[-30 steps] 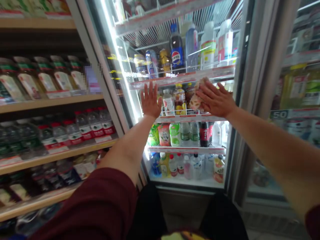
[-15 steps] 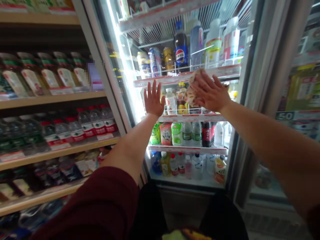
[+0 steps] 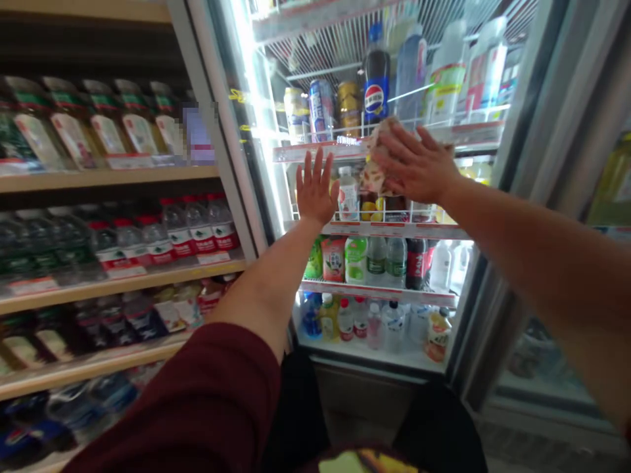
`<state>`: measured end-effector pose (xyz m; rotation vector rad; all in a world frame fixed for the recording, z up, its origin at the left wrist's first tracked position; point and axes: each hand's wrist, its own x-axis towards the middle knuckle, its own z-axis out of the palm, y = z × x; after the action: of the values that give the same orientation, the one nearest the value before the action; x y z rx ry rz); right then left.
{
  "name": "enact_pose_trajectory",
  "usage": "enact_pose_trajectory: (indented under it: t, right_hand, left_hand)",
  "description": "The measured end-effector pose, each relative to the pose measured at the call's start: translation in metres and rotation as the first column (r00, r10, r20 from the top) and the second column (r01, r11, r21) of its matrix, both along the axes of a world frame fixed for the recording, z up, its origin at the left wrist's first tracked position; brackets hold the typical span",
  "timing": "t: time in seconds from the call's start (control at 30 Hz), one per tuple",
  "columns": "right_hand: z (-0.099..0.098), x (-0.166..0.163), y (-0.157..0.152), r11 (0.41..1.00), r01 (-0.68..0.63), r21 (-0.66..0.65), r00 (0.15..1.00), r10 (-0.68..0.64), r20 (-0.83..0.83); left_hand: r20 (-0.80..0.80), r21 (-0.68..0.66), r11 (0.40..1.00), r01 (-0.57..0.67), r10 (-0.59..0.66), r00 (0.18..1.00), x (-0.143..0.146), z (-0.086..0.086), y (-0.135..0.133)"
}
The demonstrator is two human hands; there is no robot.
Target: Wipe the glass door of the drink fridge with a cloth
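My left hand (image 3: 315,187) lies flat with spread fingers on the glass door (image 3: 444,276) of a drinks fridge, at the height of the second shelf. My right hand (image 3: 417,164) presses a crumpled patterned cloth (image 3: 373,172) flat against the same glass, a little higher and to the right. Its fingers are stretched out over the cloth, which shows only at the hand's left edge. Behind the glass stand bottles and cans, among them a dark cola bottle (image 3: 376,85) and a blue can (image 3: 321,108).
Open wooden shelves (image 3: 118,279) of bottled water and drinks run along the left. A bright light strip (image 3: 256,118) edges the fridge's left side. A second fridge door (image 3: 601,197) stands to the right. My dark trousers and the floor show below.
My right hand has slid the cloth up and slightly left across the glass. My left hand has stayed flat on the door. The view has shifted, so the fridge sits further right.
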<state>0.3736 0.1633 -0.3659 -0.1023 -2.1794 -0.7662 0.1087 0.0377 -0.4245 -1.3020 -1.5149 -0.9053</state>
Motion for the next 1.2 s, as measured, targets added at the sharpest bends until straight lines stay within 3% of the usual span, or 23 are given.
enact_pose_trajectory:
  t: [0.07, 0.13, 0.2, 0.27, 0.3, 0.33, 0.43, 0.5, 0.53, 0.57, 0.63, 0.7, 0.77, 0.83, 0.9, 0.97, 1.1, 1.2]
  right_hand:
    - [0.009, 0.002, -0.002, 1.000, 0.017, -0.003, 1.000, -0.017, -0.026]
    - [0.024, 0.001, -0.007, 0.982, 0.102, -0.160, 0.958, -0.140, -0.249]
    - [0.036, -0.004, -0.016, 0.916, 0.126, -0.381, 0.813, -0.316, -0.490]
    - [0.036, -0.011, -0.022, 0.876, 0.070, -0.477, 0.685, -0.390, -0.615]
    - [0.031, -0.015, -0.023, 0.891, 0.048, -0.452, 0.689, -0.357, -0.631]
    - [0.025, -0.019, -0.023, 0.922, 0.034, -0.386, 0.745, -0.281, -0.605]
    - [0.003, -0.021, -0.015, 0.988, -0.037, -0.152, 0.977, 0.004, -0.213]
    - [-0.001, -0.017, -0.009, 0.990, -0.094, -0.104, 0.993, 0.100, 0.055]
    - [0.000, -0.015, -0.006, 0.989, -0.104, -0.108, 0.988, 0.115, 0.105]
    - [0.004, -0.012, -0.005, 0.988, -0.100, -0.116, 0.990, 0.111, 0.091]
    - [0.012, -0.011, -0.006, 0.990, -0.062, -0.130, 0.993, 0.049, -0.106]
    - [0.014, -0.015, -0.011, 0.985, 0.003, -0.170, 0.933, -0.064, -0.355]
    - [0.008, -0.025, -0.019, 0.976, 0.043, -0.212, 0.869, -0.141, -0.474]
    - [-0.003, -0.035, -0.026, 0.983, 0.025, -0.183, 0.925, -0.092, -0.369]
    - [-0.012, -0.043, -0.030, 0.990, -0.050, -0.133, 0.990, 0.032, -0.139]
    - [-0.014, -0.046, -0.030, 0.987, -0.108, -0.121, 0.993, 0.112, 0.024]
    - [-0.008, -0.047, -0.027, 0.990, -0.091, -0.107, 0.995, 0.088, -0.036]
    - [-0.016, -0.052, -0.030, 0.986, -0.053, -0.156, 0.989, 0.030, -0.142]
  left_hand:
    - [0.014, -0.008, 1.000, -0.011, 0.011, 1.000, 0.002, 0.000, -0.001]
    - [0.019, -0.007, 1.000, -0.009, 0.009, 1.000, 0.004, 0.000, -0.002]
    - [0.023, -0.008, 1.000, 0.000, 0.001, 1.000, 0.006, 0.000, -0.003]
    - [0.027, -0.018, 1.000, -0.009, 0.010, 1.000, 0.009, 0.001, -0.005]
    - [0.027, -0.033, 0.999, -0.019, 0.020, 0.999, 0.010, 0.001, -0.006]
    - [0.028, -0.045, 0.998, -0.032, 0.033, 0.999, 0.012, 0.001, -0.007]
    - [0.036, -0.056, 0.997, -0.049, 0.051, 0.998, 0.015, 0.002, -0.008]
    - [0.039, -0.046, 0.998, -0.047, 0.048, 0.998, 0.016, 0.002, -0.008]
    - [0.039, -0.042, 0.998, -0.047, 0.048, 0.998, 0.016, 0.002, -0.008]
    - [0.037, -0.044, 0.998, -0.047, 0.049, 0.998, 0.016, 0.002, -0.008]
    - [0.036, -0.051, 0.997, -0.054, 0.056, 0.998, 0.016, 0.002, -0.008]
    - [0.036, -0.057, 0.997, -0.058, 0.060, 0.998, 0.016, 0.002, -0.008]
    - [0.040, -0.053, 0.997, -0.055, 0.057, 0.998, 0.015, 0.002, -0.008]
    - [0.043, -0.047, 0.997, -0.061, 0.063, 0.997, 0.015, 0.001, -0.008]
    - [0.040, -0.050, 0.997, -0.063, 0.065, 0.997, 0.014, 0.001, -0.007]
    - [0.041, -0.047, 0.997, -0.053, 0.055, 0.998, 0.014, 0.000, -0.007]
    - [0.034, -0.025, 0.998, -0.050, 0.051, 0.998, 0.013, 0.000, -0.006]
    - [0.032, -0.023, 0.999, -0.041, 0.041, 0.999, 0.012, 0.000, -0.007]
